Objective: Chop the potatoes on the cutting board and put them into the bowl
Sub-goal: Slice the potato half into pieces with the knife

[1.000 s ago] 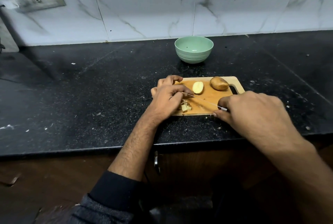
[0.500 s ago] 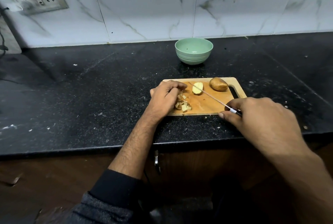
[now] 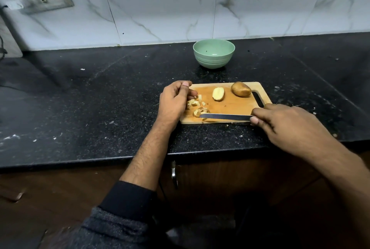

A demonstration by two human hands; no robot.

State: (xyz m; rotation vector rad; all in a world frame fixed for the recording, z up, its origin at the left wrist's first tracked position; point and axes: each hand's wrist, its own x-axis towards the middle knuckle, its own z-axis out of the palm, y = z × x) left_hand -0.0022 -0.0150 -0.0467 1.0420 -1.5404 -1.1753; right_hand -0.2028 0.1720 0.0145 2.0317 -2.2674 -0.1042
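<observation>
The knife is gripped by the right hand, its blade laid flat near the front edge of the cutting board, with the tip at the chopped potato pieces. The left hand is curled beside these pieces; whether any piece is held cannot be told. A half potato and a whole potato are placed further back on the board. The green bowl is seen behind the board, apart from it.

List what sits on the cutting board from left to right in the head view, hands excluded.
Chopped potato pieces → halved potato, cut face up → whole potato → the board's handle slot.
</observation>
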